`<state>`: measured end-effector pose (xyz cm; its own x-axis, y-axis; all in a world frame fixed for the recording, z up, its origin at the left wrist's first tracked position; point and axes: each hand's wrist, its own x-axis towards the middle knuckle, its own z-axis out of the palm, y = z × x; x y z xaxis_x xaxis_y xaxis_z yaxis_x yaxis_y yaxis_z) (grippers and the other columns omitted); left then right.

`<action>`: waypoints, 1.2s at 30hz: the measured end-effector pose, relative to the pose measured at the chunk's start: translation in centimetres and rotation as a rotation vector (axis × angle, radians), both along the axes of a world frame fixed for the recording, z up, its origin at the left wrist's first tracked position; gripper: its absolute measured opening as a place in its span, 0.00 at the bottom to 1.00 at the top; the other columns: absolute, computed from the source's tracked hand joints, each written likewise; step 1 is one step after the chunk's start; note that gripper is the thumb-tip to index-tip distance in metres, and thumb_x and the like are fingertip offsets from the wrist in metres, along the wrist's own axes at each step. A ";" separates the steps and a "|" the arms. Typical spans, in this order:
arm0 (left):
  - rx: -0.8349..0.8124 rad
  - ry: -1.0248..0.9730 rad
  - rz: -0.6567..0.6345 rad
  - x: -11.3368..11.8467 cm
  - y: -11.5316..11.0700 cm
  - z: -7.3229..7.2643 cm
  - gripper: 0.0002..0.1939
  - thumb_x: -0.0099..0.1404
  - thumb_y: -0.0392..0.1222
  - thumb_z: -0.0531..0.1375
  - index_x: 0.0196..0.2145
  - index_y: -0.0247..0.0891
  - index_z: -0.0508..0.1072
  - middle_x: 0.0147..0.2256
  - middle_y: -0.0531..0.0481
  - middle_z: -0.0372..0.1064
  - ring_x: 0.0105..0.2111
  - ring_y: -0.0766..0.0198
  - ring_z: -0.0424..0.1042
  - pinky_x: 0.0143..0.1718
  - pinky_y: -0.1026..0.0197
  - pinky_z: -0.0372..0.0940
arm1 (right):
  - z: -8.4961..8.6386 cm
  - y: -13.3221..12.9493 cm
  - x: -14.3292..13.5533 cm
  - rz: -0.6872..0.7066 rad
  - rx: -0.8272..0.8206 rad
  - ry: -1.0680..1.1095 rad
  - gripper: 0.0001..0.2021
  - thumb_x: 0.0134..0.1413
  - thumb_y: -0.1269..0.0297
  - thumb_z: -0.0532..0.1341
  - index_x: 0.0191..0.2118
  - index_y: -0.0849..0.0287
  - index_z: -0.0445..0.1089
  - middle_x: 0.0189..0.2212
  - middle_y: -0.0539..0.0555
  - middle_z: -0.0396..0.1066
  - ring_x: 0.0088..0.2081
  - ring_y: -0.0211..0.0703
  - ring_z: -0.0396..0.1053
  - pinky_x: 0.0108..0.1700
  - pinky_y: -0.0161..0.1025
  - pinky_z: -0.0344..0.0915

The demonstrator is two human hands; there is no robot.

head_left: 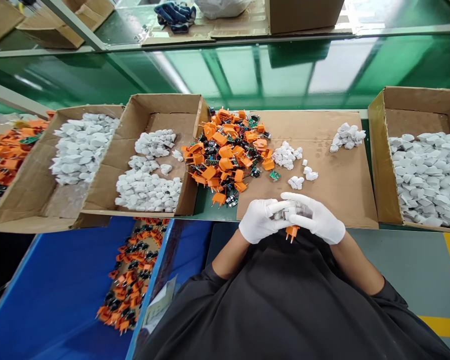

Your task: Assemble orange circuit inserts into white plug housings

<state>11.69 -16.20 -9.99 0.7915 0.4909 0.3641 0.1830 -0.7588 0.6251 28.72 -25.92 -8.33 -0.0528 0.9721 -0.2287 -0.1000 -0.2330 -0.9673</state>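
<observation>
Both my hands wear white gloves and meet at the front edge of the cardboard sheet [337, 200]. My left hand [258, 220] and my right hand [317, 217] have their fingers closed around a small part between them, mostly hidden by the gloves. An orange plug piece [292, 231] with two pins pointing down shows just below the fingers. Behind my hands lie small white pieces [296, 182] in little heaps and a green circuit board [275, 175]. Left of these is a large pile of orange plugs [225, 155] mixed with circuit boards.
Cardboard boxes of white pieces stand at left [140, 210] and right [378, 165]. A blue bin [60, 285] with orange plugs lies lower left. A shelf edge [225, 41] crosses the back, with dark blue gloves [175, 15] above it.
</observation>
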 end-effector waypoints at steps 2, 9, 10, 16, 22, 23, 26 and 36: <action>-0.082 0.040 -0.029 -0.2 0.0 0.2 0.22 0.59 0.56 0.66 0.47 0.44 0.77 0.23 0.56 0.69 0.22 0.69 0.66 0.27 0.66 0.60 | 0.1 0.1 -0.1 -0.029 -0.017 0.026 0.29 0.53 0.62 0.67 0.60 0.59 0.64 0.35 0.51 0.75 0.35 0.38 0.74 0.40 0.37 0.74; -0.084 -0.190 -0.023 -0.4 -0.2 0.0 0.20 0.62 0.48 0.65 0.51 0.42 0.75 0.26 0.54 0.74 0.23 0.70 0.68 0.28 0.68 0.63 | 0.0 0.1 -0.4 -0.054 -0.006 0.071 0.32 0.51 0.64 0.68 0.61 0.60 0.62 0.29 0.48 0.72 0.29 0.34 0.70 0.35 0.35 0.72; -0.055 -0.201 -0.025 -0.4 -0.2 0.0 0.18 0.63 0.47 0.65 0.50 0.42 0.76 0.23 0.56 0.71 0.21 0.71 0.66 0.27 0.68 0.62 | 0.0 0.0 -0.3 -0.050 -0.004 0.050 0.31 0.51 0.64 0.67 0.61 0.60 0.62 0.29 0.48 0.71 0.29 0.34 0.69 0.35 0.35 0.71; 0.002 -0.162 -0.040 -0.1 0.1 0.2 0.14 0.62 0.43 0.63 0.46 0.42 0.78 0.19 0.58 0.68 0.18 0.72 0.63 0.25 0.69 0.61 | 0.2 -0.4 -0.1 0.004 0.055 -0.044 0.30 0.53 0.61 0.66 0.61 0.61 0.63 0.38 0.53 0.76 0.34 0.38 0.74 0.40 0.37 0.74; -0.073 -0.155 -0.053 -0.1 0.2 -0.5 0.19 0.62 0.48 0.64 0.50 0.41 0.75 0.24 0.55 0.71 0.21 0.70 0.67 0.27 0.68 0.63 | 0.0 -0.6 -0.4 -0.071 0.096 -0.127 0.31 0.53 0.62 0.66 0.62 0.59 0.63 0.41 0.55 0.77 0.39 0.43 0.76 0.47 0.41 0.74; -0.077 -0.150 -0.067 -0.1 0.1 -0.6 0.23 0.62 0.49 0.64 0.53 0.41 0.73 0.26 0.54 0.73 0.23 0.69 0.69 0.28 0.67 0.64 | -0.1 -0.6 -0.4 -0.089 0.119 -0.166 0.32 0.52 0.63 0.67 0.62 0.59 0.62 0.42 0.55 0.77 0.41 0.44 0.76 0.49 0.42 0.73; -0.059 -0.164 -0.098 -0.1 0.0 -0.8 0.22 0.65 0.48 0.62 0.56 0.43 0.71 0.30 0.52 0.75 0.26 0.69 0.71 0.31 0.67 0.66 | -0.1 -0.5 -0.6 -0.122 0.170 -0.312 0.34 0.51 0.63 0.68 0.64 0.58 0.61 0.43 0.56 0.76 0.43 0.47 0.75 0.53 0.45 0.71; -0.300 -0.261 0.029 0.0 0.1 -1.9 0.18 0.57 0.51 0.68 0.43 0.39 0.79 0.26 0.52 0.72 0.25 0.67 0.67 0.30 0.64 0.64 | 0.1 -1.0 -0.2 -0.035 0.209 -0.198 0.29 0.59 0.62 0.63 0.65 0.55 0.59 0.53 0.57 0.73 0.52 0.49 0.73 0.56 0.45 0.68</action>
